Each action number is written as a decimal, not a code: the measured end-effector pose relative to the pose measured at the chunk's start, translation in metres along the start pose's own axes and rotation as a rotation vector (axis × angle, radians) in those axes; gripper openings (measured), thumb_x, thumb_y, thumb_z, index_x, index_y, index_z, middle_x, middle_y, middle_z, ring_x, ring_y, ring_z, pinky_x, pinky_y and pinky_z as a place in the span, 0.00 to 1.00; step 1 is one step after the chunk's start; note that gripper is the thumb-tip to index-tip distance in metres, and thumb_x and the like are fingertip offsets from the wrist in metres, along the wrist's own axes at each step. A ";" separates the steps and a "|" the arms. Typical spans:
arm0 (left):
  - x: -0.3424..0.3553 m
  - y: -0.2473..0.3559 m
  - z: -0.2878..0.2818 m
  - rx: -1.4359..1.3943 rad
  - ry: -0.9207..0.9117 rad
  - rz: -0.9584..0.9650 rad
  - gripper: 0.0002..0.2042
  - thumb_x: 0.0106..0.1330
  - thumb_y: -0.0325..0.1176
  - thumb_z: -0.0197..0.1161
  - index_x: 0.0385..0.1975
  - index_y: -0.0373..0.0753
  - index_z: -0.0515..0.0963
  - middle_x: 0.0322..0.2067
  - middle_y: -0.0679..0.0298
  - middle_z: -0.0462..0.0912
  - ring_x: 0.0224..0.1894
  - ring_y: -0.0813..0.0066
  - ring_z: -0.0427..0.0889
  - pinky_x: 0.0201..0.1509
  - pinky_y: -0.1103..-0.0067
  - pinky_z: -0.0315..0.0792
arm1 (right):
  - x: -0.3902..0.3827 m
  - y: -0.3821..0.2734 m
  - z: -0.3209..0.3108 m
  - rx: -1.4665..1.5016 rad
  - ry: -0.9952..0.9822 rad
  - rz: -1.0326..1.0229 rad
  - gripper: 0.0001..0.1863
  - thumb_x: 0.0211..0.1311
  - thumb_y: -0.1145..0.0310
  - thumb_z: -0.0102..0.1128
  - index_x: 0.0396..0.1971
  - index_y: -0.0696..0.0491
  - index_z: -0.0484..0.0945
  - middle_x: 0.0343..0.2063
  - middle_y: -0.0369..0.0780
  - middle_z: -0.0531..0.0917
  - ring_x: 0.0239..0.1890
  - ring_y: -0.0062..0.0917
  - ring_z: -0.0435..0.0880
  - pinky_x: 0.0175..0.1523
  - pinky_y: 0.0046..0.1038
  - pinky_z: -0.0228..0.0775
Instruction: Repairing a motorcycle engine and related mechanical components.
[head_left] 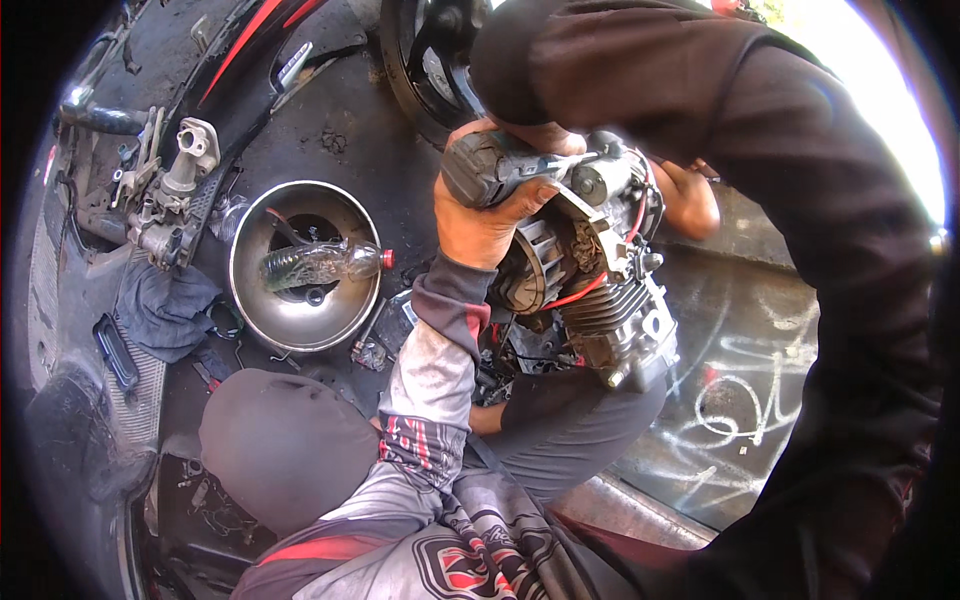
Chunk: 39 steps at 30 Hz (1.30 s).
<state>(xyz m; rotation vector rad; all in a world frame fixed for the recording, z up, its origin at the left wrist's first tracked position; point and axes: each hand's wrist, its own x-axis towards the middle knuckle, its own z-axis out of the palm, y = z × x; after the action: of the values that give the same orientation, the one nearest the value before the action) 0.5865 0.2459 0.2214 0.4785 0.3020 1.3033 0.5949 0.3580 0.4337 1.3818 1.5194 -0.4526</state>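
Observation:
My left hand, in a grey patterned sleeve with a dark cuff, is wrapped around a dark grey cordless power tool. The tool lies against the upper side of a small scooter engine. Cooling-fan blades, metal fins and a red cable show on the engine. My right arm, in a dark sleeve, arches down from the right. My right hand is at the tool's far side, its fingers mostly hidden. Trousered legs are folded on the near side of the engine.
A metal bowl holds a plastic bottle with a red cap. Left of it lie a dark cloth and metal parts. A wheel stands beyond. Bare skin, hand or foot unclear, shows right of the engine, near paint-marked ground.

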 end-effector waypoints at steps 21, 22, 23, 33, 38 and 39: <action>0.001 -0.002 0.003 0.075 -0.019 -0.083 0.34 0.50 0.28 0.80 0.57 0.30 0.70 0.44 0.60 0.84 0.45 0.77 0.82 0.53 0.79 0.76 | 0.002 -0.005 0.010 0.045 -0.033 -0.044 0.24 0.51 0.58 0.72 0.45 0.56 0.80 0.33 0.47 0.85 0.37 0.38 0.85 0.43 0.34 0.75; 0.000 0.000 0.004 0.067 -0.015 -0.081 0.34 0.50 0.28 0.80 0.56 0.30 0.70 0.44 0.61 0.84 0.46 0.77 0.82 0.53 0.79 0.76 | 0.002 -0.005 0.008 0.044 -0.031 -0.046 0.24 0.51 0.58 0.72 0.45 0.56 0.80 0.33 0.47 0.85 0.38 0.38 0.85 0.43 0.34 0.75; 0.000 0.000 0.004 0.059 -0.010 -0.080 0.34 0.49 0.29 0.80 0.56 0.30 0.71 0.44 0.61 0.84 0.46 0.77 0.82 0.53 0.79 0.76 | 0.001 -0.005 0.007 0.044 -0.029 -0.047 0.24 0.51 0.58 0.72 0.45 0.56 0.80 0.33 0.47 0.85 0.38 0.38 0.85 0.43 0.34 0.75; 0.005 0.000 0.003 0.018 -0.049 -0.091 0.35 0.48 0.27 0.81 0.56 0.30 0.70 0.45 0.61 0.83 0.47 0.76 0.82 0.54 0.79 0.76 | -0.004 -0.003 0.011 0.075 -0.038 -0.050 0.25 0.50 0.57 0.73 0.46 0.55 0.80 0.34 0.47 0.85 0.38 0.39 0.85 0.43 0.35 0.75; 0.002 -0.001 0.001 -0.045 -0.050 -0.095 0.35 0.48 0.25 0.81 0.57 0.30 0.70 0.46 0.61 0.83 0.48 0.75 0.82 0.55 0.79 0.75 | -0.012 -0.008 0.002 0.063 -0.016 -0.052 0.26 0.49 0.57 0.73 0.46 0.55 0.80 0.34 0.48 0.85 0.38 0.40 0.85 0.44 0.35 0.75; 0.004 0.000 -0.001 -0.098 -0.084 -0.110 0.36 0.48 0.25 0.80 0.58 0.30 0.69 0.46 0.60 0.83 0.48 0.75 0.82 0.56 0.78 0.75 | -0.013 -0.008 0.001 0.058 -0.013 -0.053 0.26 0.49 0.57 0.73 0.46 0.55 0.80 0.34 0.48 0.85 0.38 0.40 0.85 0.44 0.35 0.75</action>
<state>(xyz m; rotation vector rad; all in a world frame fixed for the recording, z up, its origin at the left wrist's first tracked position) 0.5871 0.2497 0.2209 0.4272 0.1906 1.1823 0.5858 0.3482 0.4418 1.3833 1.5458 -0.5412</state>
